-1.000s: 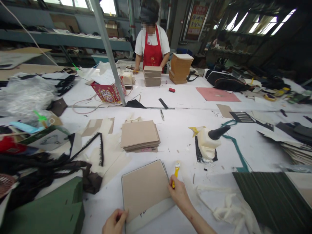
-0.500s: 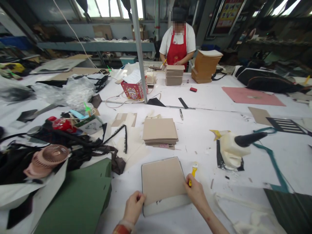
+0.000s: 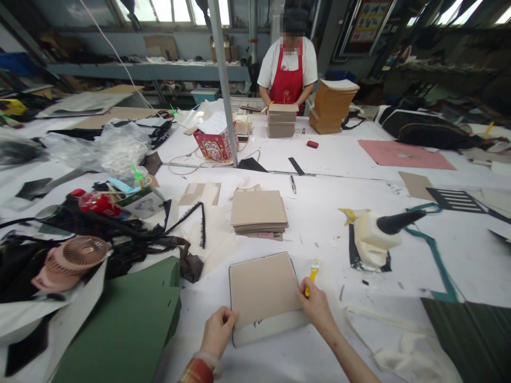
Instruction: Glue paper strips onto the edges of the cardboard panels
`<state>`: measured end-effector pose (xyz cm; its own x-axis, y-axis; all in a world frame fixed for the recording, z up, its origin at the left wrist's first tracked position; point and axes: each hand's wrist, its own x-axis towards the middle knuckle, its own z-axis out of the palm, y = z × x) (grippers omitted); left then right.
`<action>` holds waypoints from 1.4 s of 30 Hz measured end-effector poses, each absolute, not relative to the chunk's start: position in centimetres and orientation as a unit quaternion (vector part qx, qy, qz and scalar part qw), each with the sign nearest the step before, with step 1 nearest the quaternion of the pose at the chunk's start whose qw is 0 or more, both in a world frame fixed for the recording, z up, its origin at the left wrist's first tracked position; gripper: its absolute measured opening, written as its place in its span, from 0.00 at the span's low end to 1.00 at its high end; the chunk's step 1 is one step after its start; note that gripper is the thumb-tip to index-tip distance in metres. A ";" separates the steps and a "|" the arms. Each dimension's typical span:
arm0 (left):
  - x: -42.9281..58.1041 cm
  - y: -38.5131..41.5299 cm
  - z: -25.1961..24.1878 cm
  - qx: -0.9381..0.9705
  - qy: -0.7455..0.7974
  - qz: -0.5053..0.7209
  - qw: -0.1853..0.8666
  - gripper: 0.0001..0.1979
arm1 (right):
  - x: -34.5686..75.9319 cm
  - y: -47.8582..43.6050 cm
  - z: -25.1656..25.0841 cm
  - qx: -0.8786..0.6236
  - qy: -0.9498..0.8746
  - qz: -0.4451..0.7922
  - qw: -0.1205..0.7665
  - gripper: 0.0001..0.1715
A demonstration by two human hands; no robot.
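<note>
A beige cardboard sheet (image 3: 263, 287) lies on a slightly larger pale panel with a dark edge (image 3: 275, 329), which shows below it with dark pen marks. At the sheet's lower left corner, my left hand (image 3: 219, 329) pinches the edge between thumb and fingers. My right hand (image 3: 315, 304) is closed around a yellow-handled brush (image 3: 312, 274), its pale bristle end pointing away from me. The fingers of that hand also touch the right edge of the sheet. Just beyond stands a stack of beige cardboard sheets (image 3: 259, 209).
Green panels (image 3: 123, 319) are piled at left, near a pink fan (image 3: 74, 260) and black straps. A cream plastic container with a black spout (image 3: 375, 242) stands at right. Across the table, a person in a red apron (image 3: 288, 77) works behind stacked boards (image 3: 281, 121). A metal pole (image 3: 224, 80) rises mid-table.
The whole view has shifted slightly. Both hands keep their places at the sheet's edges, and the brush stays in my right hand.
</note>
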<state>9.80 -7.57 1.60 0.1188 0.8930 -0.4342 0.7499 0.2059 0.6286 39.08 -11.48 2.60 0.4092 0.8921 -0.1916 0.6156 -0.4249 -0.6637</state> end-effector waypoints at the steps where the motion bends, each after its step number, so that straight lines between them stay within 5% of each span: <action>1: 9.8 -7.4 2.0 0.631 0.658 0.082 0.402 0.14 | 39.1 -11.5 2.6 -0.800 -0.472 0.269 0.256 0.05; 5: 10.5 -6.2 4.2 0.730 0.622 0.061 0.275 0.09 | 39.1 -11.4 2.8 -0.796 -0.478 0.266 0.258 0.05; 8: 12.7 -5.9 4.9 0.844 0.502 0.025 0.190 0.32 | 39.1 -11.3 2.7 -0.794 -0.485 0.261 0.256 0.06; 10: 14.7 -6.0 4.6 0.862 0.470 -0.011 0.191 0.38 | 39.0 -11.3 2.5 -0.791 -0.492 0.258 0.254 0.06; 20: 18.8 -6.6 2.4 0.831 0.531 -0.021 0.165 0.25 | 42.5 -10.7 6.8 -0.786 -0.606 0.093 0.086 0.21; 28: 19.2 -7.2 1.0 0.836 0.532 -0.005 0.137 0.26 | 34.0 -2.8 13.9 -0.584 -0.676 0.359 0.271 0.16; 32: 19.3 -7.3 0.3 0.831 0.545 0.010 0.115 0.30 | 30.0 -0.4 12.9 -0.576 -0.683 0.376 0.246 0.14; 42: 17.8 -4.9 4.6 0.826 0.515 0.007 0.229 0.15 | 43.9 -2.8 13.9 -0.719 -0.644 0.230 0.124 0.19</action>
<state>17.81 -4.94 4.62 0.4688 0.8542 -0.2248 0.8479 -0.3638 0.3856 43.95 -2.76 13.94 0.0648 0.9830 -0.1716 0.8694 -0.1401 -0.4739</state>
